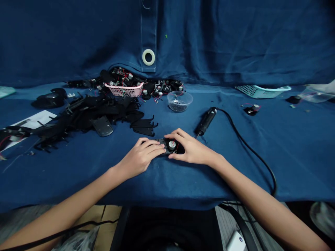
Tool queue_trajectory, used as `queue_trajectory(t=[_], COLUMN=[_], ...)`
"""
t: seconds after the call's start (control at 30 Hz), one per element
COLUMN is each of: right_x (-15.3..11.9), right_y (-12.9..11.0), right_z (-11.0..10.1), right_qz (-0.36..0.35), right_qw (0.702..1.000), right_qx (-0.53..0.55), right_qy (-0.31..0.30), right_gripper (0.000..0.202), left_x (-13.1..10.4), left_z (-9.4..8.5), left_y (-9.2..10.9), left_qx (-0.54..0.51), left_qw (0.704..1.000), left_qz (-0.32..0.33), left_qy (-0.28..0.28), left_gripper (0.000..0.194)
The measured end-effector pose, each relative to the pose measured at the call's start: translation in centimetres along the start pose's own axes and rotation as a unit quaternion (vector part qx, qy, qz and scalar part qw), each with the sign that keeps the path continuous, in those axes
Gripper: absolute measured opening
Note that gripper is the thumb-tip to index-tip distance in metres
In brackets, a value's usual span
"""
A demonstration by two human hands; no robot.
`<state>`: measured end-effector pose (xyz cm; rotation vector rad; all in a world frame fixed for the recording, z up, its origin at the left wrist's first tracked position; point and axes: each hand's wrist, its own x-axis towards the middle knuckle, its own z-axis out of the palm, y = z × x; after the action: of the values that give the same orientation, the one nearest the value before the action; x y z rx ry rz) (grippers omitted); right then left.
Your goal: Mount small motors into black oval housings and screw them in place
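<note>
On the cloth in front of me lies a black plastic housing with a small round silver motor point(172, 145) and red wires on it. My left hand point(142, 155) presses its fingers over the left end of the housing, the thumb hidden. From the right, my right hand point(192, 148) curves its thumb and fingers around the motor end, gripping it. Just beyond the right hand lies a black corded electric screwdriver point(206, 121), its bit pointing toward me. A clear plastic bowl point(180, 101) of small dark pieces, which look like screws, stands behind the hands.
Black plastic parts point(96, 113) are heaped at left. A pink basket point(124, 90) holds wired motor pieces, with more beside it. Toward the right are a teal basket point(264, 91) and a lone motor piece point(252, 109). The screwdriver's cable point(248, 146) loops over the front edge.
</note>
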<state>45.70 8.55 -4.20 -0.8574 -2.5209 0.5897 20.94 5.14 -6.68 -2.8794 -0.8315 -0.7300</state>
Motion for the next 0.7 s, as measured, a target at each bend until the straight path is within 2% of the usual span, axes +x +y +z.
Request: queue_trajectory(t=[0.4, 0.7], right_x=[0.63, 0.36], right_y=[0.97, 0.58], right_z=[0.21, 0.18], right_qz=[-0.021, -0.003], right_qw=[0.999, 1.0], right_qx=[-0.022, 0.01], right_qy=[-0.018, -0.021], right_gripper=[0.062, 0.062], left_x=[-0.13, -0.15], left_z=[0.16, 0.08], left_y=[-0.02, -0.1], left_qx=[-0.003, 0.001], left_qw=[1.0, 1.0], left_qz=[0.001, -0.003], left_qy=[0.006, 0.004], left_gripper=[0.037, 0.037])
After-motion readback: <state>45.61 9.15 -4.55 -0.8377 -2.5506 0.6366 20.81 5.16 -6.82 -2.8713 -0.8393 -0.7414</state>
